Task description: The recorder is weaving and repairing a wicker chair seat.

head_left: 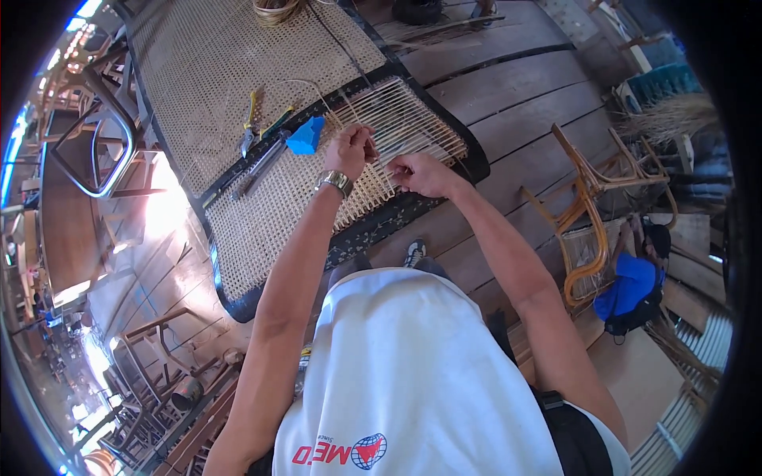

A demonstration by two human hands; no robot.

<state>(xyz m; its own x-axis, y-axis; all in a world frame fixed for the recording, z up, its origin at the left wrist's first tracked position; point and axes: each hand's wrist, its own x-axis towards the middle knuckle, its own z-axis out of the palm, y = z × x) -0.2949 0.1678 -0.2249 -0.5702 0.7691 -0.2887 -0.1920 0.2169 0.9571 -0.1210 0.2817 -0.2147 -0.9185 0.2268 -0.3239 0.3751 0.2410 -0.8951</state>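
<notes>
Rattan cane strand | thin, light, springy, likely kinks if bent sharp | lies over unwoven end of black-framed cane panel | left hand and right hand both pinch it narrow, fingertip hold near weave | pliers near, blue tape beside left hand

Two hand tools, one blue cloth, one woven cane panel, one rattan chair frame.
</notes>
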